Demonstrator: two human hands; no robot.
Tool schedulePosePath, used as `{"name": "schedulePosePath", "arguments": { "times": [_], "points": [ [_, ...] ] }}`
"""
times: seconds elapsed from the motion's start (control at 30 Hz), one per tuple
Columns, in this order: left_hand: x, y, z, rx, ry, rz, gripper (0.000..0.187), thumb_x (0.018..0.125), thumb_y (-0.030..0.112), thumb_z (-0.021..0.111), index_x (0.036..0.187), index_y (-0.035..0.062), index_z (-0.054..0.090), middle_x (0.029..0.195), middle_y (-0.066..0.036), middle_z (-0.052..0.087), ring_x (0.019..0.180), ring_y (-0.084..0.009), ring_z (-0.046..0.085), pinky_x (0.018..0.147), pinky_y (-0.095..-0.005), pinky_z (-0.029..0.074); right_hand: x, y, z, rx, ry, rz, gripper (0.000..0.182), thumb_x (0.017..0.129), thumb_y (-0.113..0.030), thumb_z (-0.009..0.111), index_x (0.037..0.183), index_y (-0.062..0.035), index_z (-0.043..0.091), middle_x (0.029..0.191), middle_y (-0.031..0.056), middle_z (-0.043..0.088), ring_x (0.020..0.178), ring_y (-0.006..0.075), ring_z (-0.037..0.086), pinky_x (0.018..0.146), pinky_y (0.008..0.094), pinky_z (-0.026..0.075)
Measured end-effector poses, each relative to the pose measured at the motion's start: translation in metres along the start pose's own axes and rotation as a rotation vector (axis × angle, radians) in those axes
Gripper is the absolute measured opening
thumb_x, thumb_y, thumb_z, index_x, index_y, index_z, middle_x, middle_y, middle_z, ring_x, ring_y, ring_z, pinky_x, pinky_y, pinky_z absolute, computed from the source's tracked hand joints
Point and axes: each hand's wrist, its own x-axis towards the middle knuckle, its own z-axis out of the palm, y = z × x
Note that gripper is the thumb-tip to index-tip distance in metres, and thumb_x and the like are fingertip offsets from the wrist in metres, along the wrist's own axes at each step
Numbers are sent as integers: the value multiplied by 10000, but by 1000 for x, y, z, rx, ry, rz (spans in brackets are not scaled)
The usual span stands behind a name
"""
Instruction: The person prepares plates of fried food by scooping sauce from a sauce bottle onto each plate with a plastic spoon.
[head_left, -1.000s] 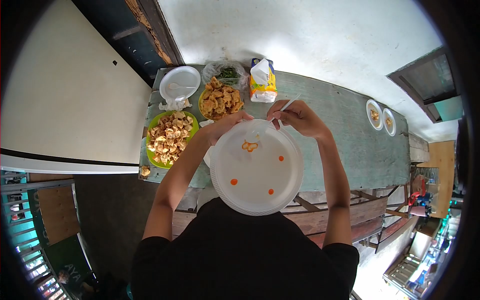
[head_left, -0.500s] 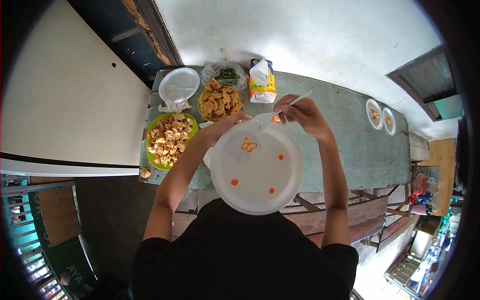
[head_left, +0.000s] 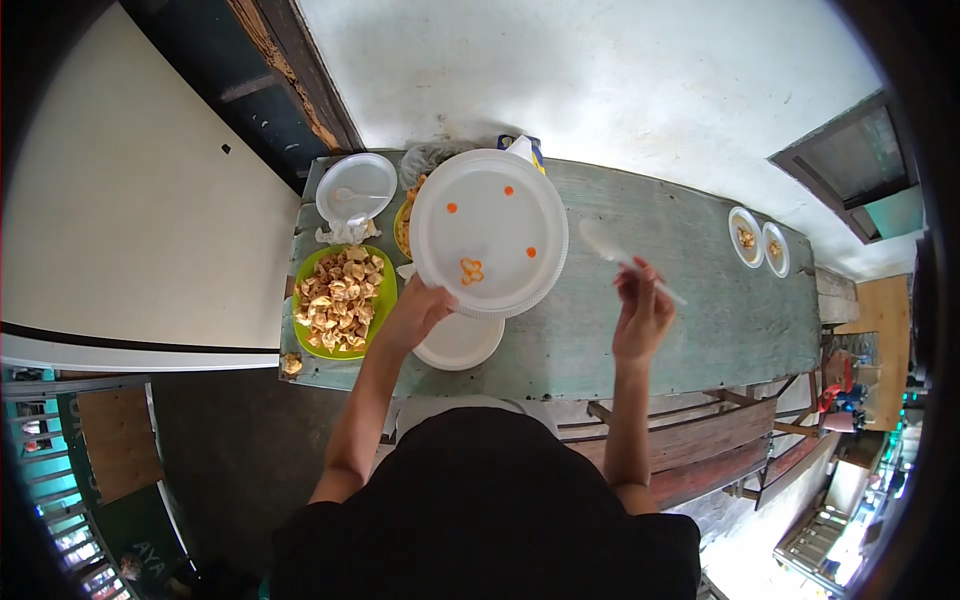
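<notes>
My left hand (head_left: pixel 420 316) grips the lower left rim of a white foam plate (head_left: pixel 490 225), raised above the green table. Orange sauce marks show on the plate: several small dots and one looped shape near the bottom. To the right of it, my right hand (head_left: pixel 643 310) is closed round a white plastic spoon (head_left: pixel 660 285), whose bowl end is blurred and points up left, apart from the plate. A second white plate (head_left: pixel 460 341) lies on the table, partly hidden beneath the raised one.
On the table (head_left: pixel 680 300) are a green plate (head_left: pixel 385 300) of folded fried pieces, a partly hidden bowl of fried food (head_left: pixel 405 222), a white plate with a spoon (head_left: pixel 360 175), a tissue pack (head_left: pixel 530 148) and two small plates (head_left: pixel 735 252) (head_left: pixel 778 268). Benches stand below.
The held plate has moved up and turned, so its looped mark is now at the bottom. My right hand has drawn the spoon away from it, right and down. The lower plate has come into view.
</notes>
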Motion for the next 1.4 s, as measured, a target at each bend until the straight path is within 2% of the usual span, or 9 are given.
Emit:
{"name": "schedulePosePath", "arguments": {
  "times": [0.03, 0.07, 0.1, 0.17, 0.33, 0.63, 0.73, 0.97, 1.4],
  "points": [
    [-7, -5, 4, 52, 96, -16, 533, 771, 67, 555, 1271, -7, 384, 1215, -123, 503, 1139, -245, 492, 952, -364, 411, -12, 1, 4, -42, 25, 0, 302, 918, -213, 534, 990, 74, 594, 765, 97, 633, 642, 103, 530, 568, 214, 387],
    [-13, -8, 7, 442, 30, 199, 637, 690, -77, 574, 1281, -1, 349, 1184, -107, 520, 1076, -201, 537, 940, -330, 434, -25, 2, 9, -76, 7, -2, 295, 918, -211, 535, 987, 70, 594, 763, 104, 632, 633, 115, 543, 566, 220, 393],
    [-18, -15, 12, 443, 26, 197, 637, 690, -77, 574, 1281, -1, 349, 1184, -107, 520, 1076, -201, 537, 940, -330, 434, -36, 2, 14, -109, -10, -2, 289, 917, -209, 537, 983, 67, 593, 762, 111, 632, 623, 127, 555, 565, 226, 399],
    [-25, -28, 24, -32, 162, 0, 662, 696, -66, 599, 1294, -3, 323, 1207, -110, 503, 1095, -202, 520, 937, -327, 429, -55, 1, 28, -168, -43, -93, 258, 922, -172, 521, 969, 71, 593, 735, 124, 631, 621, 121, 524, 557, 228, 380],
    [-41, -41, 43, -122, 145, -109, 691, 708, -62, 614, 1304, -4, 270, 1216, -116, 488, 1103, -208, 506, 934, -318, 419, -74, -3, 53, -210, -167, -170, 161, 902, -57, 515, 967, 68, 594, 736, 135, 638, 608, 90, 493, 562, 201, 385],
    [-45, -44, 49, -47, 99, -72, 661, 735, -26, 622, 1295, -11, 271, 1215, -114, 486, 1123, -190, 478, 975, -317, 370, -67, 1, 64, -289, -278, -135, 150, 893, 33, 485, 986, 105, 579, 794, 148, 629, 749, 164, 610, 723, 261, 485],
    [-43, -50, 47, -1, 97, -32, 657, 729, -78, 560, 1309, -10, 260, 1237, -146, 454, 1146, -237, 471, 969, -337, 401, -67, 1, 67, -232, -234, -98, 125, 853, 69, 528, 945, 82, 612, 796, 120, 636, 716, 135, 600, 704, 244, 475],
    [-42, -47, 50, 48, 100, -26, 650, 734, -76, 560, 1309, -15, 264, 1239, -138, 459, 1147, -227, 470, 968, -336, 394, -65, 4, 65, -310, -285, -143, 147, 891, 26, 498, 982, 104, 583, 819, 149, 630, 726, 155, 601, 698, 257, 486],
    [-40, -52, 48, 25, 62, -24, 706, 743, -36, 638, 1312, 2, 223, 1255, -133, 444, 1160, -194, 456, 990, -333, 370, -63, 4, 63, -304, -279, -140, 142, 887, 27, 507, 979, 97, 590, 824, 138, 626, 719, 158, 601, 694, 261, 483]
  ]
}}
